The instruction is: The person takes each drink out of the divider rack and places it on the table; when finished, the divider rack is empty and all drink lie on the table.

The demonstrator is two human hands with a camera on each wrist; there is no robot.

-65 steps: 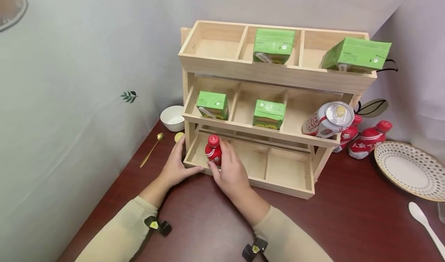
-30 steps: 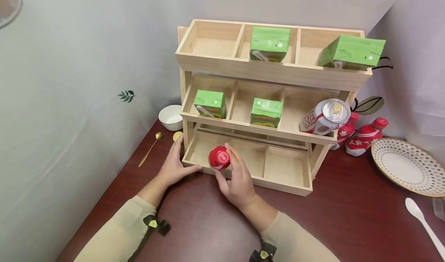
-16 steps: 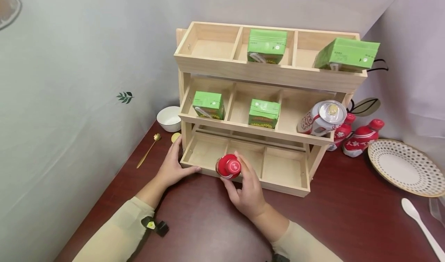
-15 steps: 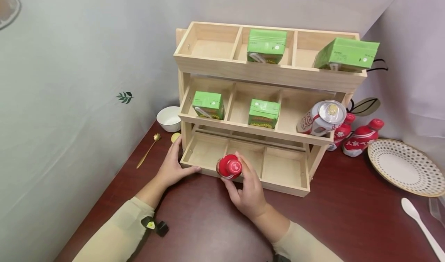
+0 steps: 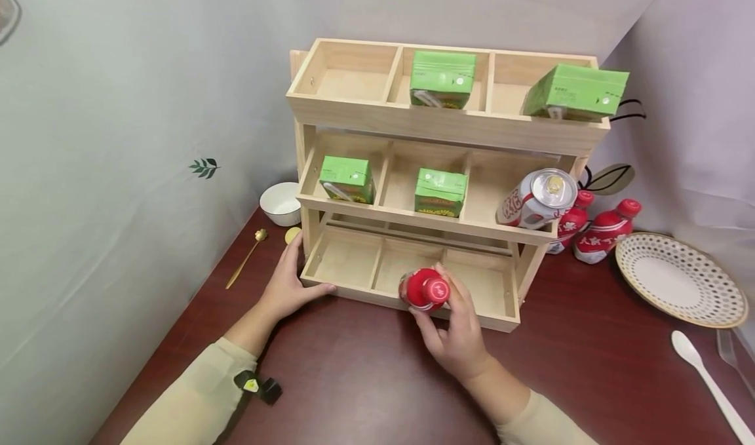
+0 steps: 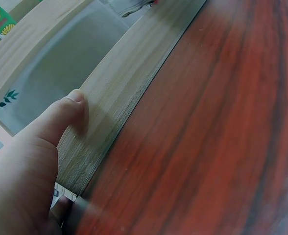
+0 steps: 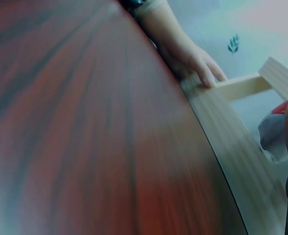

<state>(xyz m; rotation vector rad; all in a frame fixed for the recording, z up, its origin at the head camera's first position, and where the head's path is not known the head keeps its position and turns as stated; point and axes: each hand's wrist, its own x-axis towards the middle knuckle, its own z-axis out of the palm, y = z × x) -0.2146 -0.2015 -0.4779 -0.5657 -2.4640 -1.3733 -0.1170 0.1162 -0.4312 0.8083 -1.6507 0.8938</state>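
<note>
My right hand (image 5: 457,337) holds a small red bottle (image 5: 420,288) with a red cap, thumb and fingers round its side. The bottle is tilted toward me, over the front edge of the bottom tier's middle compartment. Its lower end also shows in the right wrist view, where the bottle (image 7: 274,134) is partly hidden by the hand. My left hand (image 5: 286,294) grips the lower left corner of a three-tier wooden shelf (image 5: 445,134). In the left wrist view, the thumb (image 6: 68,110) lies against the front board (image 6: 119,83).
Green drink cartons (image 5: 442,78) stand in the upper two tiers, with a can (image 5: 537,199) at the middle right. Two red bottles (image 5: 604,232), a dotted plate (image 5: 631,258), a white spoon (image 5: 704,373) and a fork lie right. A white bowl (image 5: 280,202) and gold spoon (image 5: 246,259) sit left.
My right hand has lifted the red bottle from the bottom tier's left compartment and carried it right, toward the middle one, tilting it. My left hand keeps its grip on the shelf corner.
</note>
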